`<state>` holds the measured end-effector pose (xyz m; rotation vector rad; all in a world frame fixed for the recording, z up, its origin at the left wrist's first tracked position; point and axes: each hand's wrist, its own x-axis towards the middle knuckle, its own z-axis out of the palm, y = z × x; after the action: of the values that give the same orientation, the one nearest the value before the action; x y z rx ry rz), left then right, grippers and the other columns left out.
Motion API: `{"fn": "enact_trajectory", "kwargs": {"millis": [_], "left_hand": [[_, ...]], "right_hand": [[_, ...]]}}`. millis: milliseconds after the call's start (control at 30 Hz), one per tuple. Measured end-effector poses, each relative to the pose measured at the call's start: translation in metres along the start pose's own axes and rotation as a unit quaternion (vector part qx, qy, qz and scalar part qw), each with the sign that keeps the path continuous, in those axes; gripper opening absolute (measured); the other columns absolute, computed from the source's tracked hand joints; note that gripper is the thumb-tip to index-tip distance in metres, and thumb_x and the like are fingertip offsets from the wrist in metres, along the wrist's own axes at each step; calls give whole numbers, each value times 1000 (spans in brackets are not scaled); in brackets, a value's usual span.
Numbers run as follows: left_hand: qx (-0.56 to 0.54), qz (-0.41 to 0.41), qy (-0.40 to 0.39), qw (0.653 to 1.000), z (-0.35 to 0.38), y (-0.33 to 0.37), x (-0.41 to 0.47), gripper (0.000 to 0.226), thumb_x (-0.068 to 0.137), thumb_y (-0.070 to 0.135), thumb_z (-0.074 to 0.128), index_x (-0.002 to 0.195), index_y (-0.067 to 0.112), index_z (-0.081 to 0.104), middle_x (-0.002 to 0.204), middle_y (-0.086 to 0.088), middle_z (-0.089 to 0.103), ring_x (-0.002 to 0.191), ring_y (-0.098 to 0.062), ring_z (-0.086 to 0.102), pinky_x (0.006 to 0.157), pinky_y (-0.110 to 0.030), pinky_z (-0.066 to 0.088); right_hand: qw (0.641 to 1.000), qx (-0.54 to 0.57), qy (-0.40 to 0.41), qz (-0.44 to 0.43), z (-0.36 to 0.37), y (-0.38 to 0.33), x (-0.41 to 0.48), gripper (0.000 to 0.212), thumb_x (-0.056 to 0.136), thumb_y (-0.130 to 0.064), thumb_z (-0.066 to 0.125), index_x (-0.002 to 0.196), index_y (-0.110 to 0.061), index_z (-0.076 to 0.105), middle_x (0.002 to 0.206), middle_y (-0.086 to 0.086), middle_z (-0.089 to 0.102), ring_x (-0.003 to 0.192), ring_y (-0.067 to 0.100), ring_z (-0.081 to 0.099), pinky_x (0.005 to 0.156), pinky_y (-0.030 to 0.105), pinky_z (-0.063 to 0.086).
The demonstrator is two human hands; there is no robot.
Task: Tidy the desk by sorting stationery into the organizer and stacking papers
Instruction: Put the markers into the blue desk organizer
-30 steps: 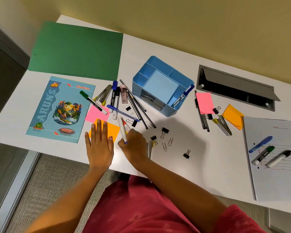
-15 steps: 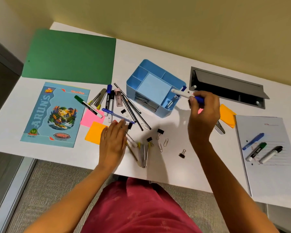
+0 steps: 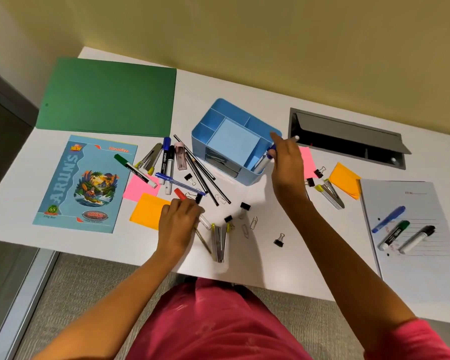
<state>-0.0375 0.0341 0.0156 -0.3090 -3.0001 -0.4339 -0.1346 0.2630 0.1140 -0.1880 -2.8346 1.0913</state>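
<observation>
The organizer (image 3: 245,177) stands mid-bench, toward the back. A blue marker (image 3: 262,163) leans in its front right compartment, cap end up. Your right hand (image 3: 287,159) is at that corner: its fingers close on the marker's cap, and the index finger stretches out over the rim. Your left hand (image 3: 178,223) is down on the bench (image 3: 270,255) in front of the organizer and to its left. Its fingers are curled round a red marker (image 3: 179,193), whose red cap sticks out the far side of your fist and whose white end shows on the near side. Between that hand and the organizer lies a heap of pens (image 3: 198,170) and markers, some crossing each other. Binder clips (image 3: 244,206), paper clips (image 3: 253,222) and a metal clip (image 3: 220,242) with yellow tips lie just right of your left hand. An orange note (image 3: 148,210) touches that hand's left side, with a pink note (image 3: 137,189) just behind the orange one. Further left lies a notebook (image 3: 83,183), and behind it a green folder (image 3: 109,97). At the far right, a lined sheet (image 3: 413,255) carries three more markers.
</observation>
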Motion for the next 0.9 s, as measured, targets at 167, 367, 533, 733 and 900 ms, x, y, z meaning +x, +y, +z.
{"fn": "enact_trajectory", "kwargs": {"millis": [167,367,533,733,900], "left_hand": [[1,8,-22,1000,-1,3,3,31,65,3,75,90,22,71,90,0,63,79,-27,52,62,-35,37],[9,44,-19,999,-4,-1,9,29,64,7,75,86,24,69,93,1,60,82,-23,46,64,-33,33],[23,73,-2,997,-5,-6,14,23,71,13,77,89,24,68,94,2,61,80,-22,46,65,-34,35],[2,80,78,994,-28,6,23,16,87,20,62,103,19,65,103,2,66,87,-23,49,68,-33,32],[-145,57,132,979,-62,39,51,19,91,18,58,108,12,61,106,-5,63,97,-18,50,79,-25,33]], "right_hand": [[998,-53,-19,-42,12,5,2,24,100,-21,38,117,-17,55,116,16,51,106,28,51,94,45,44],[997,-43,64,-3,15,0,-2,27,96,-49,42,99,-23,47,104,5,56,94,15,60,69,21,50],[988,16,155,22,4,-16,-10,20,99,-43,40,104,-24,44,103,-9,57,99,3,59,74,23,55],[971,2,215,-106,6,6,-48,32,99,-6,44,129,-1,51,113,16,54,111,23,53,89,18,49],[979,-29,194,-54,-4,8,-77,34,95,-6,42,124,3,57,106,20,57,98,33,58,84,32,53]]}}
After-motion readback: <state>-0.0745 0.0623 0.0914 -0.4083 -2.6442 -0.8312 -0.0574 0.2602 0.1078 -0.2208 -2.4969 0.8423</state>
